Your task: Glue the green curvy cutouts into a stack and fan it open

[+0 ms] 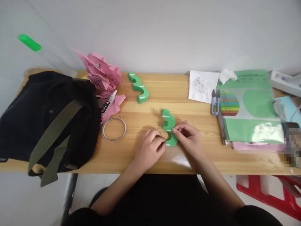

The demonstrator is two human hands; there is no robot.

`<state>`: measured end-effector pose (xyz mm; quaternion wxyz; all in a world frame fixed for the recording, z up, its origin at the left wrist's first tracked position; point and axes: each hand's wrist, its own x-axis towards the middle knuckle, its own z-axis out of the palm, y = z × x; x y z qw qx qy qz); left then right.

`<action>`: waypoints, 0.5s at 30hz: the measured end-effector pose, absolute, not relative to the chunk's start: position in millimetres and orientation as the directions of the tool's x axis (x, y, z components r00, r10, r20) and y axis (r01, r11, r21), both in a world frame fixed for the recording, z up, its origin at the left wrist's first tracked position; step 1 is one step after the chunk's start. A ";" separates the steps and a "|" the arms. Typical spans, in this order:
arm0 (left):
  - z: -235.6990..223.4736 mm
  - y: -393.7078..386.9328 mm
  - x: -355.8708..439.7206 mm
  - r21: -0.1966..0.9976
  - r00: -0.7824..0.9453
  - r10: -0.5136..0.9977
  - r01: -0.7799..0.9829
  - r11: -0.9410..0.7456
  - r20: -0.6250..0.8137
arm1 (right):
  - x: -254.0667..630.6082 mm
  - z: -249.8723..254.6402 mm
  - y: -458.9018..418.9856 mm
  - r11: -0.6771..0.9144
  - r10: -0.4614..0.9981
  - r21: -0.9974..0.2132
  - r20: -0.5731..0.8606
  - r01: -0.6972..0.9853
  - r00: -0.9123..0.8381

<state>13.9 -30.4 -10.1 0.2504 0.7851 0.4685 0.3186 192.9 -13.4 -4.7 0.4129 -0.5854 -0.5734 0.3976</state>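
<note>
A green wavy paper piece (168, 123) with white tape strips lies on the wooden table (192, 157) in front of me. My left hand (150, 150) is curled with its fingertips pinching at the lower left end of this piece. My right hand (189, 135) pinches the same lower end from the right side. A second green wavy piece (139, 87) lies farther back, untouched.
A black bag (47, 119) with olive straps fills the table's left. Crumpled pink paper (103, 73), a glue tube (108, 105) and a tape ring (114, 129) lie beside it. On the right are small snips (215, 101), white paper (202, 85), green sheets (254, 106). A red stool (268, 194) stands below.
</note>
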 end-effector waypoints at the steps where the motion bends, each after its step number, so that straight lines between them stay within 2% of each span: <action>1: -10.0 -30.3 14.0 0.685 0.359 0.895 0.584 -0.436 0.264 | 193.2 -5.1 -13.9 -0.012 0.999 -0.939 0.003 0.343 0.041; 8: -4.2 -30.6 14.8 0.622 0.381 0.898 0.653 -0.431 0.221 | 192.5 -5.4 -12.3 -0.092 0.993 -0.912 -0.056 0.399 0.101; 15: 2.3 -28.5 16.2 0.556 0.356 0.917 0.732 -0.393 0.180 | 189.1 -5.1 -12.8 -0.107 0.990 -0.901 -0.056 0.421 0.132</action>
